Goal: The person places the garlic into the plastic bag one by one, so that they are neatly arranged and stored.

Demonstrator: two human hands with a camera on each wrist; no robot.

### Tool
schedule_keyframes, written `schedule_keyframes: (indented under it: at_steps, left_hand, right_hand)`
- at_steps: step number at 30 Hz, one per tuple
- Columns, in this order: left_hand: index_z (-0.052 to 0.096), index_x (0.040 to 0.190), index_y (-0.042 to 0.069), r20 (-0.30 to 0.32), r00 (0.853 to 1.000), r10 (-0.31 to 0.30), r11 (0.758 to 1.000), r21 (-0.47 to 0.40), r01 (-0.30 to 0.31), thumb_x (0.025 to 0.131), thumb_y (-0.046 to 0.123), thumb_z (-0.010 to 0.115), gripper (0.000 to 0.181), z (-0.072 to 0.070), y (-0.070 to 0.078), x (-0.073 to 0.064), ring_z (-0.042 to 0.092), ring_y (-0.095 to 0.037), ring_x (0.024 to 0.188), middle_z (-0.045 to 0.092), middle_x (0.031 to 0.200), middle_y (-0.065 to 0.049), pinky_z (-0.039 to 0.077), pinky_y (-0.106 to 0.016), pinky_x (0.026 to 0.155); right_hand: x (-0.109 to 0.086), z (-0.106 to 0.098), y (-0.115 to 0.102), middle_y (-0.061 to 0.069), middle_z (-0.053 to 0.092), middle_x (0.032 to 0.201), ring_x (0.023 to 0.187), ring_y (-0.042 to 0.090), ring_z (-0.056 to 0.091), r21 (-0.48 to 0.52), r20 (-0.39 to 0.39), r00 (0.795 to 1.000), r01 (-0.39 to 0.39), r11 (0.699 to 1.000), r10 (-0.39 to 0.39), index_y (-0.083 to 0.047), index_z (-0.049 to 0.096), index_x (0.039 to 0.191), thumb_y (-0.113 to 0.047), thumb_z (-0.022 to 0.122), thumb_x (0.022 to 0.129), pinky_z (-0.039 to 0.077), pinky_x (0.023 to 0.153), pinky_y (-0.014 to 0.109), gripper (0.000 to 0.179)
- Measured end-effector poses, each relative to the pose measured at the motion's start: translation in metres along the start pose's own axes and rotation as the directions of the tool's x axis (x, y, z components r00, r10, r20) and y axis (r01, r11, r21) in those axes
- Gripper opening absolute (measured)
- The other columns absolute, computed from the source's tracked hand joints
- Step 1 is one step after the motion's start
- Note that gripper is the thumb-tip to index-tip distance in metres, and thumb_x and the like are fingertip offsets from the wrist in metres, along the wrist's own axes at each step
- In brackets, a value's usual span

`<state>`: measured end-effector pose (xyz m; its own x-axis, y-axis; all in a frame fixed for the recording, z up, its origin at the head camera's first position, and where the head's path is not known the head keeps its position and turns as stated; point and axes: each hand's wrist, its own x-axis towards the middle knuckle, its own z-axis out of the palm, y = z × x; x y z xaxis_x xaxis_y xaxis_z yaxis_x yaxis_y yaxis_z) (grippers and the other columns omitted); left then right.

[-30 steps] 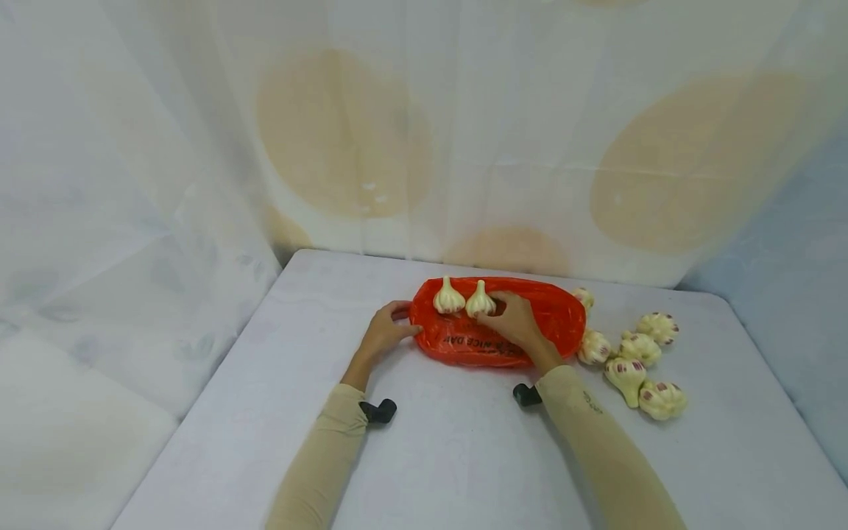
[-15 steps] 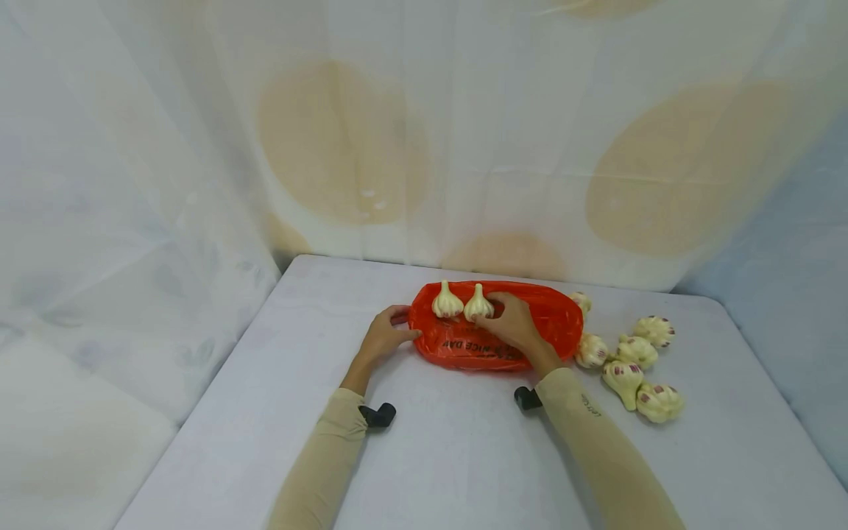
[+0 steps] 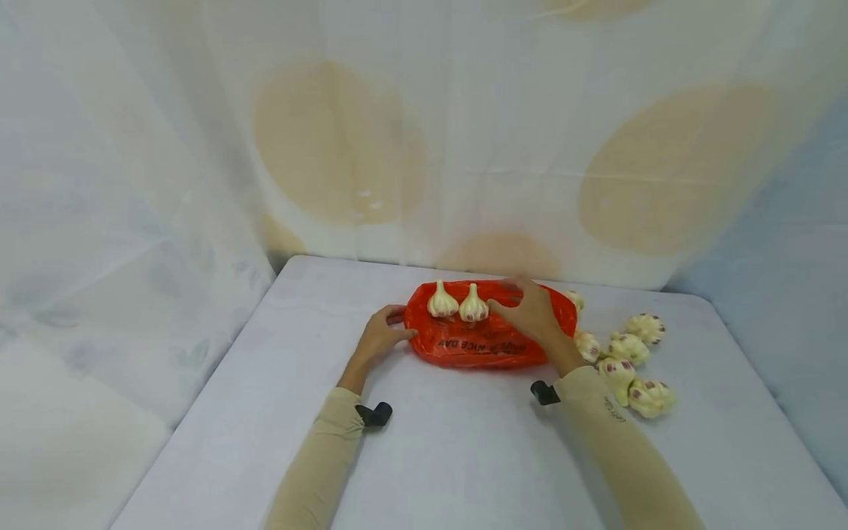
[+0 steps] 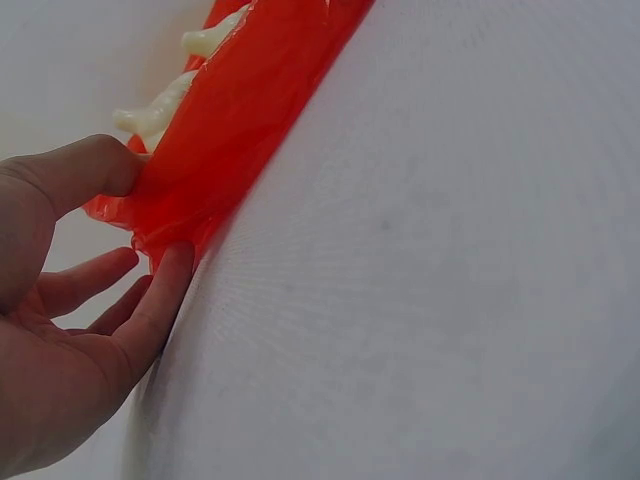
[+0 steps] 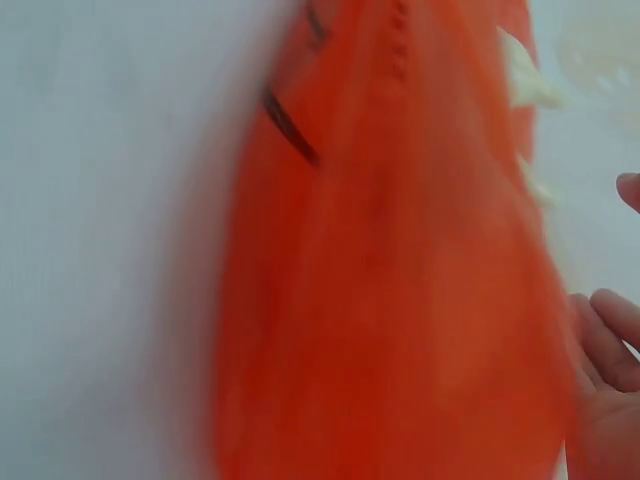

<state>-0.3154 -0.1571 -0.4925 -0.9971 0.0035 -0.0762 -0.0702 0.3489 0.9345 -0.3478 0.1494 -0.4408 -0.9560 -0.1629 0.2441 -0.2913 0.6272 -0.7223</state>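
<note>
Loose garlic bulbs (image 3: 628, 348) lie off the right end of my crosswise red plastic bag (image 3: 464, 355), nearer the empty, spread right hand (image 3: 535, 315); the left hand (image 3: 377, 336) lightly pinches its left end.

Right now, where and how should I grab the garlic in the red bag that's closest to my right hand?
I'd grip this garlic around its fat middle, coming from the right with your right hand: its neck points up, its sides swell below, and another garlic sits close on its left.
</note>
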Motion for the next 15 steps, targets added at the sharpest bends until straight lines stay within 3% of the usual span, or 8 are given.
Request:
schedule_keyframes:
  at_steps: [6, 15]
  left_hand:
    - [0.055, 0.134, 0.008, 0.000, 1.000, -0.009, 1.000, -0.009, 0.009, 0.080, 0.016, 0.078, 0.059, -0.001, 0.001, 0.001, 0.052, -0.028, 0.122, 0.058, 0.132, -0.010, 0.045, -0.044, 0.102]
    - [0.055, 0.134, 0.008, -0.008, 1.000, 0.002, 1.000, -0.014, -0.002, 0.081, 0.015, 0.077, 0.059, -0.002, -0.004, 0.006, 0.052, -0.027, 0.123, 0.058, 0.132, -0.010, 0.045, -0.044, 0.102]
  right_hand:
    - [0.000, -0.035, 0.004, 0.017, 0.061, 0.125, 0.116, 0.035, 0.056, -0.022, -0.056, 0.998, 0.040, 0.999, -0.041, -0.001, 0.059, 0.127, -0.031, 0.076, 0.085, 0.047, 0.097, 0.050, 0.055]
    - [0.003, -0.100, 0.025, 0.025, 0.057, 0.127, 0.111, 0.044, 0.059, -0.112, -0.074, 0.997, -0.036, 0.993, 0.028, 0.003, 0.056, 0.129, -0.033, 0.071, 0.088, 0.052, 0.087, 0.051, 0.057]
